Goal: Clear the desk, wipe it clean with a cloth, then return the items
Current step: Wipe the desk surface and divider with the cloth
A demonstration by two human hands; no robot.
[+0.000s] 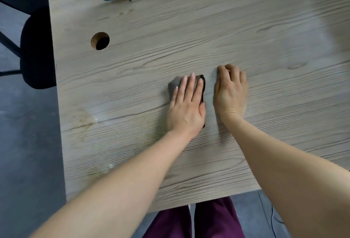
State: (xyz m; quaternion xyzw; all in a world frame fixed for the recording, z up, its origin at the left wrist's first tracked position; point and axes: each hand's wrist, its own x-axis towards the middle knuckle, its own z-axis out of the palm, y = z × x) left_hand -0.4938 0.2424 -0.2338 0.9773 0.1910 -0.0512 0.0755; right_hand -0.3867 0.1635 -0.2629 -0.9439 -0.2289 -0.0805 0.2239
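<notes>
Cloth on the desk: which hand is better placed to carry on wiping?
Left. The left hand already lies flat on the grey cloth, fingers straight. The right hand rests on bare desk beside it, fingers curled, off the cloth.

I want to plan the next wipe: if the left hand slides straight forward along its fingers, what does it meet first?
Probably nothing soon: beyond the left hand on the cloth lies bare desk.

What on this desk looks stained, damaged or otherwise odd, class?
A brownish stain marks the desk near its left edge, left of the left hand pressing the cloth. Pale specks lie beside it. The round hole looks made on purpose.
</notes>
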